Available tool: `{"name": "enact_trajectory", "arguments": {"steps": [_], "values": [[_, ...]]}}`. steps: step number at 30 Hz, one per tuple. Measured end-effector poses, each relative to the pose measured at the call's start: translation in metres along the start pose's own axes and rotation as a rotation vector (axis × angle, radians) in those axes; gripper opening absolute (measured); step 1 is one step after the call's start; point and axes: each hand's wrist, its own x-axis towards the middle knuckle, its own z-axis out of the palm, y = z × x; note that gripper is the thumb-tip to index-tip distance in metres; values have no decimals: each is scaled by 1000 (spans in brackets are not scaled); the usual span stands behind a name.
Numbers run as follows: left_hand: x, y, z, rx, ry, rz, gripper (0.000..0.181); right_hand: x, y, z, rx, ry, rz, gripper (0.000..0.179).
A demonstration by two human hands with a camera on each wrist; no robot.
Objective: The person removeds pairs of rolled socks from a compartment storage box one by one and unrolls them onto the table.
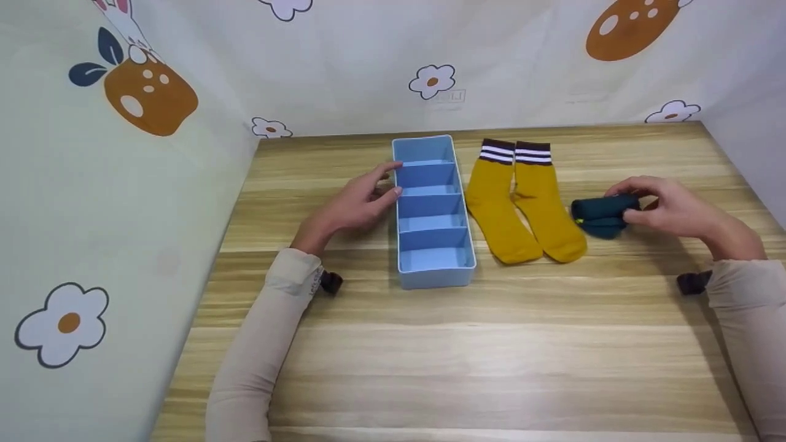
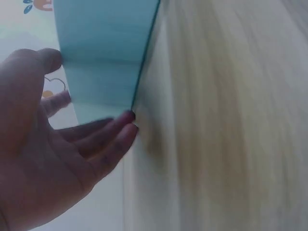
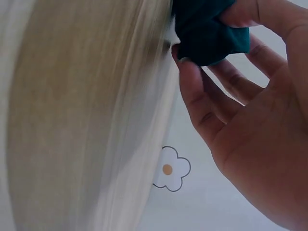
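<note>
Two mustard crew socks with striped cuffs (image 1: 494, 205) lie flat side by side, toes toward the person, spread out so that both outlines show. To their right, the right hand (image 1: 675, 209) grasps a rolled dark teal sock bundle (image 1: 605, 209) at its right end, thumb on the near side and fingers on the far side. That hold probably keeps the roll from loosening while leaving its left end uncovered. Whether the bundle bears on the wooden counter (image 1: 454, 368) or hangs just above it, I cannot tell.

The left hand (image 1: 362, 202) is relaxed, its thumb and fingertips touching the left side of a blue four-compartment organizer box (image 1: 436, 279) without wrapping round it. This looks like a light steadying touch. The box stands lengthwise away from the person, compartments facing up, perhaps so each can be reached from above.

As for edges, the box's far end stands close to the counter's back edge, where the flower-printed backdrop (image 1: 356, 73) rises. The socks run just beside the box's right wall, and the bundle is just beside the right-hand sock, so sideways room there is tight. On the near side, a broad stretch of counter leaves far more room for the forearms.
</note>
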Motion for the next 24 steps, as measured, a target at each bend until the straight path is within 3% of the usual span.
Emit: {"name": "enact_trajectory", "arguments": {"steps": [6, 11, 18, 24], "values": [[-2, 18, -5, 127, 41, -27, 66, 0, -5, -2, -17, -5, 2, 40], [-5, 53, -6, 144, 66, -26, 64, -2, -8, -3, -21, 10, -19, 44], [-3, 123, 13, 190, 6, 125, 55, -4, -10, 0, -54, 46, -48, 53], [12, 171, 35, 255, -85, 211, 54, -5, -11, 3, -94, 62, -74, 49]]}}
